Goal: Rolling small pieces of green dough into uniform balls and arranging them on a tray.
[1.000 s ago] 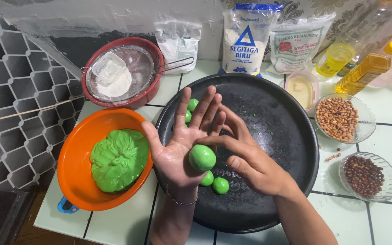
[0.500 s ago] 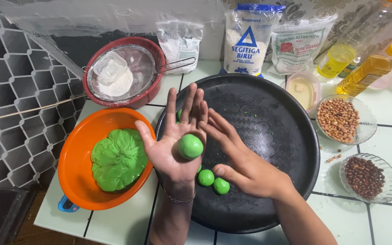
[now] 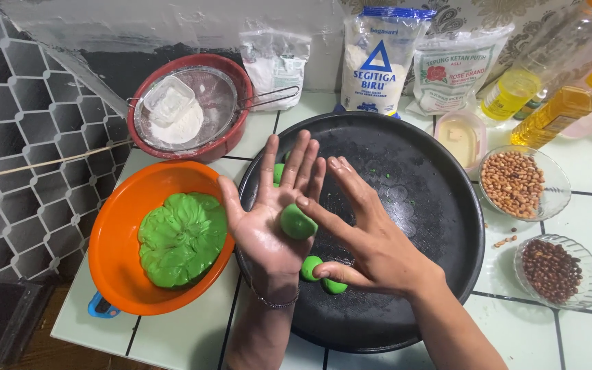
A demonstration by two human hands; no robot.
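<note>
Fingers of the left hand (image 3: 272,219) spread flat and open, palm up, cradling a green dough ball (image 3: 298,222) in the hollow of the palm. Fingers of the right hand (image 3: 368,243) likewise straight and splayed, palm down, fingertips laid over the right edge of that ball; no closed grip from either hand, just the ball pressed between two flat palms. Thin bracelet (image 3: 275,300) on the left wrist.

Below the hands, two smaller green balls (image 3: 312,267) resting on the round black tray (image 3: 433,205), just beside the right thumb and partly hidden by it. More green pieces (image 3: 279,173) peeking out behind the left fingers on the same tray.

Left of the tray, touching its rim, an orange bowl (image 3: 128,226) holding a mound of green dough (image 3: 181,236). Behind it, a red bowl (image 3: 231,133) with a metal sieve (image 3: 214,96) set in it, white flour and a small clear plastic tub (image 3: 166,103) inside.

Along the wall, a knotted clear bag of white powder (image 3: 275,62), two printed flour bags (image 3: 381,62), and two bottles of yellow oil (image 3: 563,106). Right of the tray, a small container with pale contents (image 3: 460,137), a glass dish of pale peanuts (image 3: 513,181) and a glass dish of darker peanuts (image 3: 551,270), a few loose nuts between them on the white tiled counter (image 3: 584,199).
</note>
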